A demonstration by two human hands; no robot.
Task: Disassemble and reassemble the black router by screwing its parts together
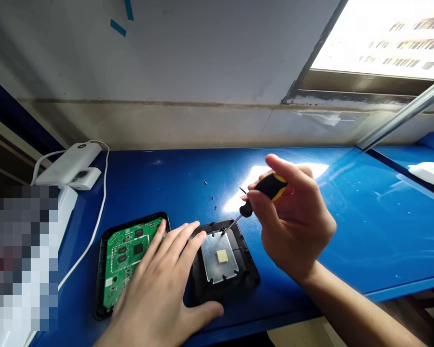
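Observation:
A black plastic cover [251,272] lies on the blue table, with a metal plate [210,262] inside it and a small pale pad [222,256] on the plate. My right hand [294,219] is closed around a black and yellow screwdriver [271,185], whose tip meets the plate's upper edge near a screw hole. My left hand [164,277] has its fingers spread, resting over the cover's left edge and over part of a green circuit board [128,246]. That board sits in a second black shell [100,279].
Several small screws [213,198] lie behind the cover. White devices [70,156] with a white cable [103,202] stand at the left. A wall [184,125] runs along the table's back, and a metal bar [401,115] slants at the right.

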